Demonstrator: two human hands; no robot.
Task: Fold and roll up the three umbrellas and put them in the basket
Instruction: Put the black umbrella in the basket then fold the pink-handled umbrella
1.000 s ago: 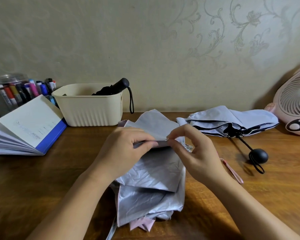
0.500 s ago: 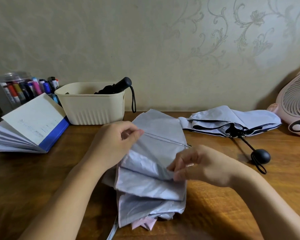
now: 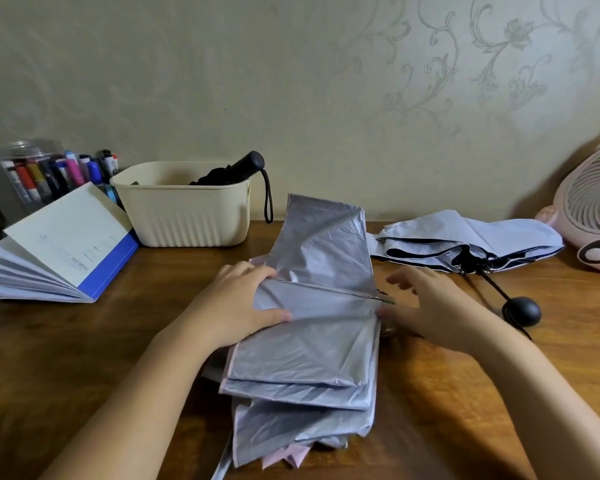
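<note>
One wide-angle view from the head looks forward and down, close over the brown wooden table point(image 3: 56, 348). It faces the pale patterned wall point(image 3: 291, 81) behind the cream ribbed plastic basket point(image 3: 191, 220), which sits left of centre.

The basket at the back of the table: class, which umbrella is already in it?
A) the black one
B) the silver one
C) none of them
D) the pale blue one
A: the black umbrella lies in the basket with its handle over the rim, while the silver umbrella, gripped by the left hand, and the pale blue umbrella both lie on the table.
</note>
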